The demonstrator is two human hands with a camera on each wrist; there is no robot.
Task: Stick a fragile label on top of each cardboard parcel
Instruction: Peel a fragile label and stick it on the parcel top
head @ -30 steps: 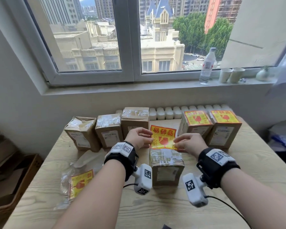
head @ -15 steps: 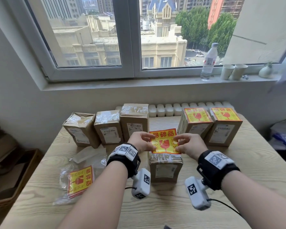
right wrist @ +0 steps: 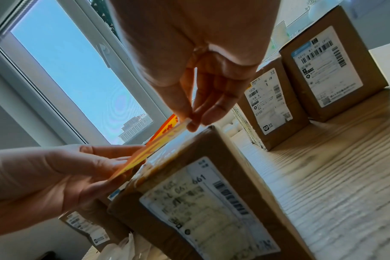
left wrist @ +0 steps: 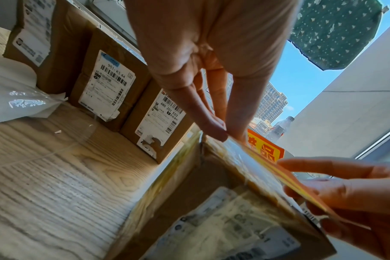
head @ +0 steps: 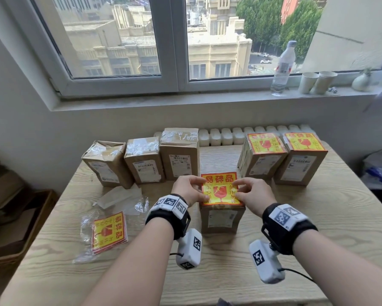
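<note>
A yellow-and-red fragile label (head: pixel 220 188) lies just over the top of the near cardboard parcel (head: pixel 222 219). My left hand (head: pixel 199 189) pinches its left edge and my right hand (head: pixel 239 189) pinches its right edge. The left wrist view shows the left hand (left wrist: pixel 225 133) holding the label (left wrist: pixel 265 151) close above the parcel (left wrist: pixel 189 193). In the right wrist view the label (right wrist: pixel 149 151) is tilted, with a thin gap over the parcel (right wrist: pixel 200 193). Three bare parcels (head: pixel 144 163) stand back left. Two labelled parcels (head: pixel 263 157) stand back right.
A plastic bag with a stack of fragile labels (head: pixel 109 233) lies on the wooden table (head: pixel 340 217) at the left, with a peeled backing sheet (head: pixel 119 196) behind it. A water bottle (head: pixel 282 67) and paper cups (head: pixel 318 82) stand on the windowsill.
Both hands have brought the label towards me and down, from behind the parcel to flat over its top. The view has tilted down slightly.
</note>
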